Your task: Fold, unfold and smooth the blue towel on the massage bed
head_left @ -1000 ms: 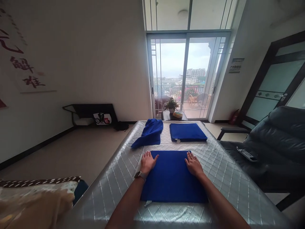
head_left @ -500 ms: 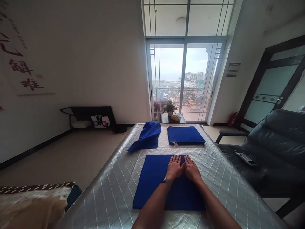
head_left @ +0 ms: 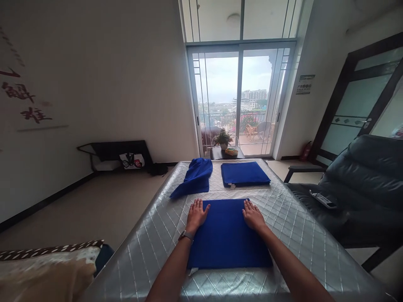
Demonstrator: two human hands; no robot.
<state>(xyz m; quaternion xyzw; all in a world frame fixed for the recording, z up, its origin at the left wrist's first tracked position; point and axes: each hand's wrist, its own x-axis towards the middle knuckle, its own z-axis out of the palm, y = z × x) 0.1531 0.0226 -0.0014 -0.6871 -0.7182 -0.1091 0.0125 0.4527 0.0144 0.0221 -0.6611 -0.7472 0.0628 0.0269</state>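
A folded blue cloth (head_left: 226, 235) lies flat on the silver quilted table cover (head_left: 141, 251) in front of me. My left hand (head_left: 197, 216) rests on its far left corner, fingers stretched out and the thumb apart. On the far right corner lies my right hand (head_left: 253, 214), also flat with its fingers extended. A small white tag pokes out at the cloth's near left corner. Farther back sits a stack of folded blue cloth (head_left: 245, 174) with a white tag. Left of the stack is a crumpled blue cloth (head_left: 195, 176).
A black armchair (head_left: 371, 188) with a remote-like device (head_left: 324, 200) on its seat stands at the right. Behind the table, a small black stool (head_left: 217, 153) bears a potted plant (head_left: 223, 138). Bedding (head_left: 63, 272) shows at the lower left.
My left hand has moved left across the cloth, away from my right hand, to the far left corner. The cloth's left edge now sits farther right. The view has shifted slightly.
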